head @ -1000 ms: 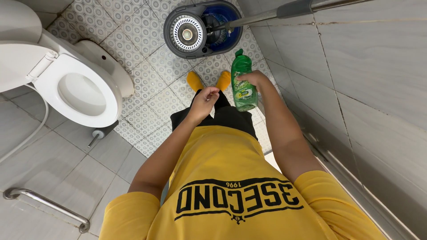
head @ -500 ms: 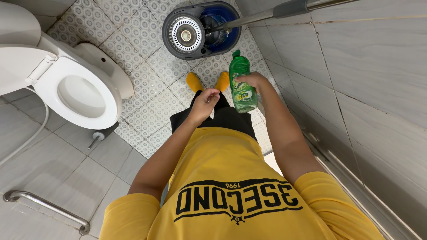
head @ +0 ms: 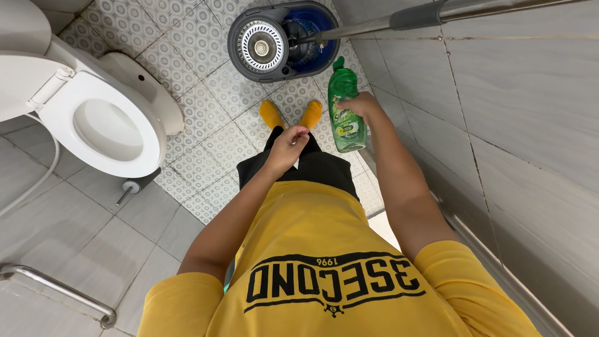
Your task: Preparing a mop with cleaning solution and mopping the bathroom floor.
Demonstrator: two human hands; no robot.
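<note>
My right hand [head: 363, 106] grips a green plastic bottle [head: 345, 112] with a green cap and a yellow-green label. I hold the bottle nearly upright, cap pointing toward the mop bucket [head: 282, 41], close to the grey tiled wall on the right. My left hand [head: 288, 145] hovers in front of my black shorts, a little left of the bottle. Its fingers are curled together and nothing shows in them. My yellow socks [head: 272, 114] stand on the patterned floor tiles just in front of the bucket.
A blue-grey spin mop bucket holds a mop with a metal handle [head: 437, 14] leaning across the right wall. A white toilet [head: 100, 125] with its lid up stands at the left, a hose beside it. A metal grab rail [head: 56, 288] is at the lower left.
My right hand has lifted the bottle slightly up and to the right, nearer the bucket and wall. My left hand has stayed in place.
</note>
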